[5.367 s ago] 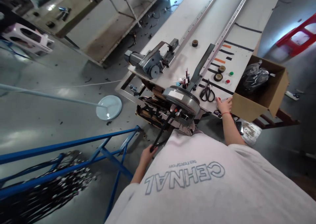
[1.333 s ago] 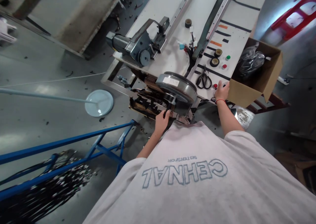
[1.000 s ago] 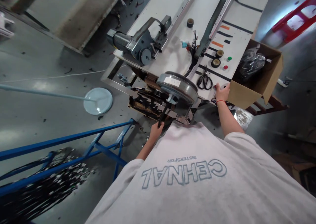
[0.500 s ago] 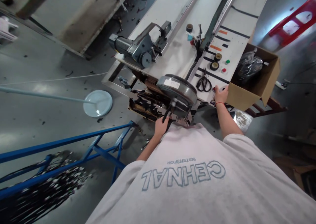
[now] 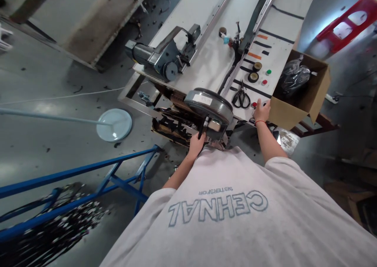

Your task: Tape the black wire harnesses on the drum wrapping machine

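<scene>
My left hand is wrapped round a black cable bundle just below a round grey machine at the table's near end. The bundle runs from the machine's far side up the table to a branching end with a blue connector. At the table's near right corner rests my right hand, its fingers apart beside a red button. Black scissors lie just left of that hand. Two tape rolls sit beyond them, near another red button and a green button.
An open cardboard box with a plastic-wrapped bundle stands right of the table. A motor unit sits on the left. Blue frame bars with hanging cables, and a round pale base, stand at the left.
My left hand has moved slightly up and right, with the black bundle now more upright below the machine. The cables' far branching end has shifted a little. My right hand stays at the corner.
</scene>
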A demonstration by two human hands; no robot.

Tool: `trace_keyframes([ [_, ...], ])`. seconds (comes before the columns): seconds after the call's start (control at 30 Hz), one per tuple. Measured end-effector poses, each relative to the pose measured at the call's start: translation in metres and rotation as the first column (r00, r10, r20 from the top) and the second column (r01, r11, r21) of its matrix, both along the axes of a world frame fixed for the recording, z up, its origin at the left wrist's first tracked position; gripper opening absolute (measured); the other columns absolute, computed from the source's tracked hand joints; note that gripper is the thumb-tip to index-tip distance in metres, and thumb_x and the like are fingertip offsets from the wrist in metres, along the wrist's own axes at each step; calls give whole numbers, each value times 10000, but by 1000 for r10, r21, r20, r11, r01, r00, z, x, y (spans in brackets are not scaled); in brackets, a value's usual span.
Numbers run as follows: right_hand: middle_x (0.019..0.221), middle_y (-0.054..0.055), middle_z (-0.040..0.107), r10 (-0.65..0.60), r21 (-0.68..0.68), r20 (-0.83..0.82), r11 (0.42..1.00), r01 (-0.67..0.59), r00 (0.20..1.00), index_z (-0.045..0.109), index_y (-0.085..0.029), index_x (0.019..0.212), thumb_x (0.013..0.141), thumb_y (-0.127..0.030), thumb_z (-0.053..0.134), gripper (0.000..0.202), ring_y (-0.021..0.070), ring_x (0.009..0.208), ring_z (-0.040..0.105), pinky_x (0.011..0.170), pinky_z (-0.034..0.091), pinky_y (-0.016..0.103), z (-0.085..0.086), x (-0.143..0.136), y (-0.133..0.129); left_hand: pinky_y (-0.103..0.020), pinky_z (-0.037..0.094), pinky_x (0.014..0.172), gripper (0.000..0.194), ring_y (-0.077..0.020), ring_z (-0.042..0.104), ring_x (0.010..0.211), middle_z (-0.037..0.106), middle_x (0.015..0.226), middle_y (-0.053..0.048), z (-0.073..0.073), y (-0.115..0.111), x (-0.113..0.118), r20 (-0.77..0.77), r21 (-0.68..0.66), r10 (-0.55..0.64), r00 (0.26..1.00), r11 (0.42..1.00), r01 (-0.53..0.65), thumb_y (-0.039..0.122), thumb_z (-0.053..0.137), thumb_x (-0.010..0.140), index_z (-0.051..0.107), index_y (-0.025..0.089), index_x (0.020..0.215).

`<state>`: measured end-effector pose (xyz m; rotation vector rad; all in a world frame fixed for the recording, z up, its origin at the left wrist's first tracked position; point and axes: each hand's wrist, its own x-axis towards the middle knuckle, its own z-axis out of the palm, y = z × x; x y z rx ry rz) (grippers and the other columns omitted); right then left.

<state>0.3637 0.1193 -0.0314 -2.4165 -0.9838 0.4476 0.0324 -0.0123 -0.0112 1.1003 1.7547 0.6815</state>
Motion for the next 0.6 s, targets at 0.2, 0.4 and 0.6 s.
trace_keyframes([
  [0.2, 1464, 270, 437, -8, -9, 6, 1000, 8, 1000, 347, -88, 1511, 960, -544, 419, 719, 363, 1364, 441, 1102, 362, 537, 7, -1, -1, -289, 464, 700, 340, -206, 625, 667, 620, 581, -31, 4, 4, -13, -40, -118, -202, 978, 973, 196, 405, 536, 860, 589, 192, 600],
  [0.4, 1259, 170, 606, 452, 207, -171, 885, -417, 875, 620, -142, 1221, 894, -627, 502, 597, 280, 1232, 513, 1038, 426, 427, 48, -46, -5, -320, 499, 855, 203, -221, 687, 881, 731, 928, -94, 5, 14, -4, -63, 0, -259, 964, 966, 259, 298, 544, 883, 635, 164, 1005],
  [0.6, 537, -29, 395, 742, 211, -529, 585, -783, 412, 450, -190, 578, 859, -736, 491, 615, 99, 596, 376, 571, 363, 236, 73, -77, 10, -368, 503, 874, 400, -230, 686, 880, 695, 992, -128, 12, 20, 3, -113, 24, -169, 979, 985, 173, 273, 606, 881, 485, 125, 1232],
])
